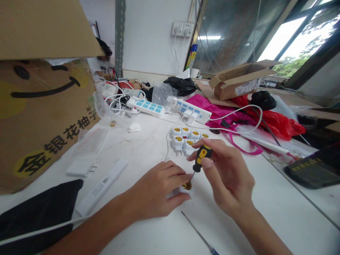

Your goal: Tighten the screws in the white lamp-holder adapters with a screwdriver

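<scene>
In my right hand is a short black and yellow screwdriver, tilted, its handle between thumb and fingers. Its shaft points down into the gold-lined opening of a white plug-in lamp socket. My left hand grips that socket on the table, thumb in front and fingers behind. Whether the tip touches a screw inside cannot be made out. Just beyond my hands stand several similar white sockets with gold insides and plug pins. Nearer to me lies a second, thin screwdriver with a blue handle end.
A large cardboard box stands at the left. White power strips and tangled cables lie toward the back. Pink fabric, a red bag and an open carton fill the right rear. A white adapter lies left. Another person is partly visible behind.
</scene>
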Demonstrator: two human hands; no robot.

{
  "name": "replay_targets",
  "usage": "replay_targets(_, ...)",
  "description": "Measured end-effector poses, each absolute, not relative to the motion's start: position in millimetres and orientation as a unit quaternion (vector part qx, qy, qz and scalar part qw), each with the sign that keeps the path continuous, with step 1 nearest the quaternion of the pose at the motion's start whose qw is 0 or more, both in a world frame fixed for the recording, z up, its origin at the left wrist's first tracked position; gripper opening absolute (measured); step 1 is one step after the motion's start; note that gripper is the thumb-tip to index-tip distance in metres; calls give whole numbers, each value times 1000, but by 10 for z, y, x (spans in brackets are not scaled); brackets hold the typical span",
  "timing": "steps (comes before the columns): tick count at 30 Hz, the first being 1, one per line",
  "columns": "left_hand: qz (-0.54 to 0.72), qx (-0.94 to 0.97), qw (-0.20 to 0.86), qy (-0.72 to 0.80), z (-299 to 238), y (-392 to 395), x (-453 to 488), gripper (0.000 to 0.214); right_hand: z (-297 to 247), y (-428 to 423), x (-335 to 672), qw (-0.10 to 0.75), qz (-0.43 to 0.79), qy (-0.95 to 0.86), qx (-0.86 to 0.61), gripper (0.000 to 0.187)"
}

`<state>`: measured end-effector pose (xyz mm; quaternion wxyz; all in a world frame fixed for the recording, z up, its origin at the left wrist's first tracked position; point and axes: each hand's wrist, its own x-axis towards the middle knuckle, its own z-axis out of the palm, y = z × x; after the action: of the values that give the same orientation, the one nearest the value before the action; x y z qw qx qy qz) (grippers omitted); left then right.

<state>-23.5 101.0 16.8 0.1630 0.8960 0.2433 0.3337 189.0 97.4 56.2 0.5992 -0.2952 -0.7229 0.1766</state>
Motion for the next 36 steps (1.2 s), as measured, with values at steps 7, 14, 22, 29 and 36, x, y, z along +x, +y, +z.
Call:
replay_targets(7,340,894,165,240,188,1010,-226,31,561,1037,1868,655,169,-680,-283,43)
replay_targets(14,337,897,157,239,201,999,-227,34,569,992,1846,632,233,-691,-262,33)
replay_targets(22,343,895,151,241,185,1004,-229,35,557,1053,1850,662,155,-674,-289,53)
replay_targets(29,341,897,151,238,188,1006,-223,34,584,961,1872,609,192,-716,-283,34)
replay_targets(36,351,896,144,231,181,982,-219,29,529,975,1811,655,152,-679,-294,45)
